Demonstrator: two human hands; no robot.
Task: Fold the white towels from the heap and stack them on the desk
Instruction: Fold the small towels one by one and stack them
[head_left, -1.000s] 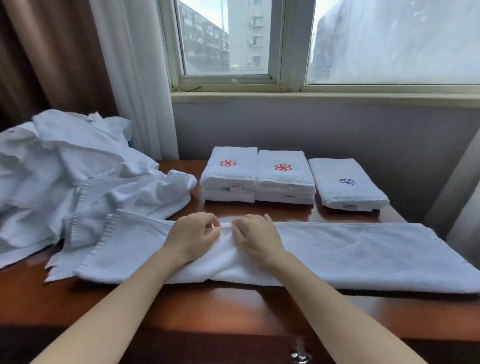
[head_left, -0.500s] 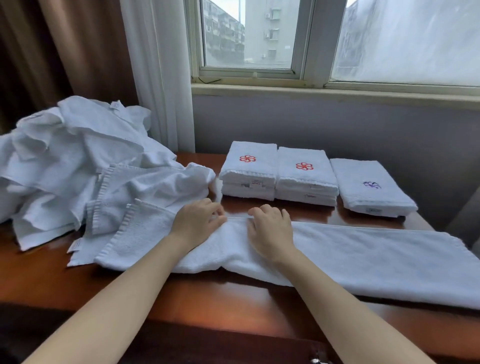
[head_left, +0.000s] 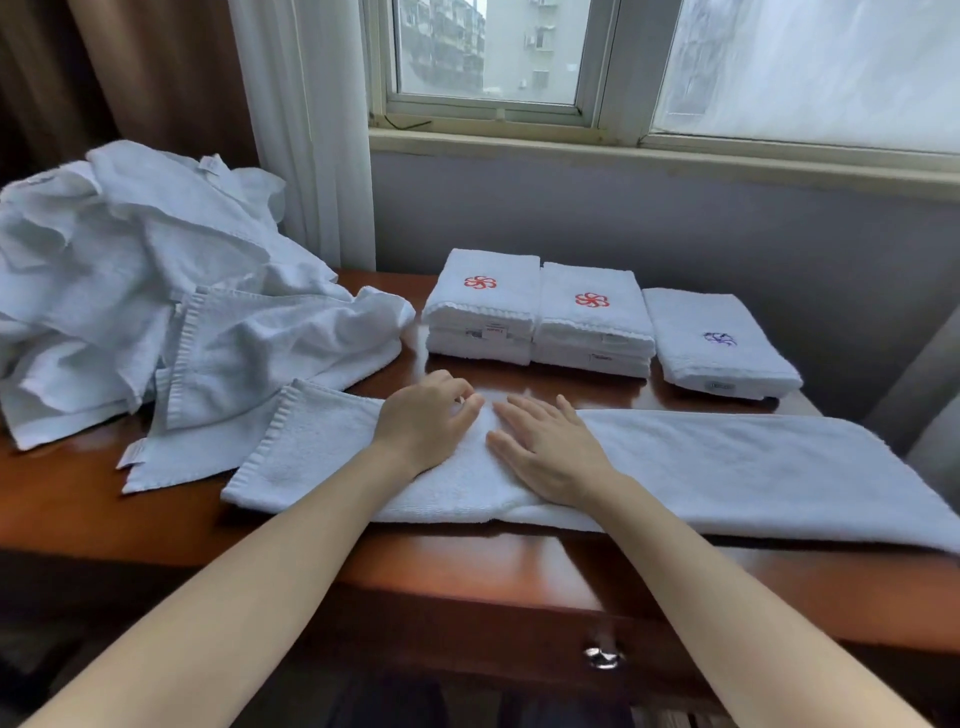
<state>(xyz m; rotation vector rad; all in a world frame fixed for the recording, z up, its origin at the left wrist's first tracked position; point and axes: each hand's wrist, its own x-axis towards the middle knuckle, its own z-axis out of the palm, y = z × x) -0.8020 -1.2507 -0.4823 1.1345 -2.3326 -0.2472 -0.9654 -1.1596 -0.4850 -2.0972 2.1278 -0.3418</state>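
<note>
Right hand (head_left: 550, 452) has flattened, fingers spread, on one long white towel (head_left: 727, 467); left hand (head_left: 423, 423) pinches its edge; three folded stacks (head_left: 592, 317) behind.

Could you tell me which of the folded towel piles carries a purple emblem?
The rightmost pile; the left pile and middle pile are both marked in red.

Long towel (head_left: 727, 467) spread across desk (head_left: 156, 519); far edge pinched by left hand (head_left: 426, 418), middle pressed by flat right hand (head_left: 553, 449).
</note>
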